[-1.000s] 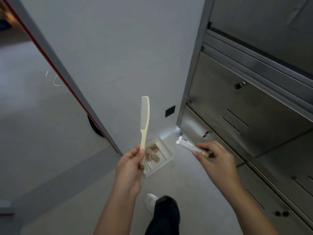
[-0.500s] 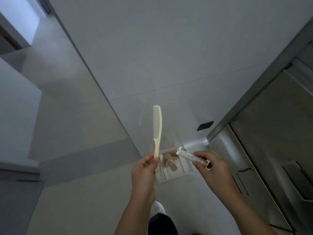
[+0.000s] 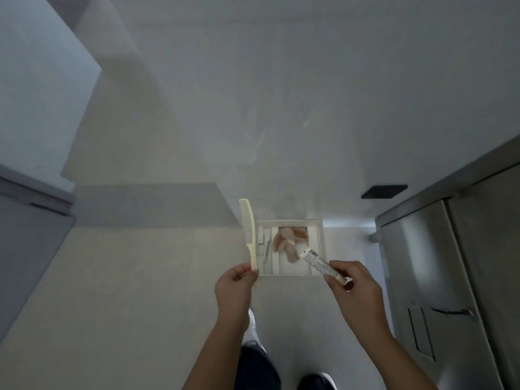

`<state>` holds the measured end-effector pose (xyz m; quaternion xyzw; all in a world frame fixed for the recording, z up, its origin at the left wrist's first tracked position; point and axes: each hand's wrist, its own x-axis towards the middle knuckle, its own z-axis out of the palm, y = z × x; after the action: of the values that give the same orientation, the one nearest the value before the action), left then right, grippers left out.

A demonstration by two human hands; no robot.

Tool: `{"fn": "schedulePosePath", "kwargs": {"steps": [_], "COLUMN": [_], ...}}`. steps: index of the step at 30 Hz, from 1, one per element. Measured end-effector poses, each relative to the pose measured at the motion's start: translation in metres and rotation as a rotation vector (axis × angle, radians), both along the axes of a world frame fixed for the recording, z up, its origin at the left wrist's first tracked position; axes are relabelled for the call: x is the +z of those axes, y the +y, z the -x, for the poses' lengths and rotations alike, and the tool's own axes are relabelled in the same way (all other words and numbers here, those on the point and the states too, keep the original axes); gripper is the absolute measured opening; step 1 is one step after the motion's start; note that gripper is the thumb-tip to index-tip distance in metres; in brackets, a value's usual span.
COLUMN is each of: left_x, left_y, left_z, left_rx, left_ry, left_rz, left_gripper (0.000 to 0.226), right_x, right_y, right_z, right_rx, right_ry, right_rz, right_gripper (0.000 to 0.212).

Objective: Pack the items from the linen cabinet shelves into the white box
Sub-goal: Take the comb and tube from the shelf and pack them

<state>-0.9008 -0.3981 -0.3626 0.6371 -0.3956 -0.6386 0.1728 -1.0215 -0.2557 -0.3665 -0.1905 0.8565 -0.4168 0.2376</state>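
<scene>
Both hands have moved over the white box's [image 3: 289,221] near edge. The left hand [image 3: 236,282] pinches a comb [image 3: 249,232] upright at its left rim; the right hand [image 3: 354,288] pinches a tube [image 3: 320,264] above its near-right corner. The cabinet [image 3: 422,263] bounds the right; floor [image 3: 126,277] stretches left.

My comb [image 3: 249,233] looks like smooth cream plastic; the bunny [image 3: 289,240] is plush cloth; the cabinet [image 3: 450,263] is brushed metal.

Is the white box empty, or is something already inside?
Not empty: a plush bunny lies inside the box, beside pale flat items I cannot identify. The comb and tube are not in yet.
</scene>
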Motion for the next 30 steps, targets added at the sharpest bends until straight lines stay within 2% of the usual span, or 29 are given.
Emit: {"fn": "schedulePosePath", "kwargs": {"steps": [10,17,25,30], "left_x": [-0.234,-0.345,-0.417,-0.449], "left_y": [-0.043,-0.060,-0.059,-0.055], "left_z": [0.015,0.013,0.022,0.036], "left_rx": [-0.368,-0.512,-0.671,-0.634], "left_ry": [-0.173,-0.200,-0.269,-0.274], "left_rz": [0.032,0.101,0.287,0.340], "left_gripper": [0.014,0.018,0.024,0.024], "right_x": [-0.216,-0.345,-0.419,-0.433], "right_y": [-0.017,-0.037,-0.053,-0.060], "right_z": [0.017,0.015,0.014,0.043], "right_rx": [-0.015,-0.023,0.006,-0.053], "right_ry": [-0.008,0.015,-0.009,-0.020], "right_rz": [-0.033,-0.018,0.057,0.114], "right_gripper": [0.022,0.022,0.022,0.021]}}
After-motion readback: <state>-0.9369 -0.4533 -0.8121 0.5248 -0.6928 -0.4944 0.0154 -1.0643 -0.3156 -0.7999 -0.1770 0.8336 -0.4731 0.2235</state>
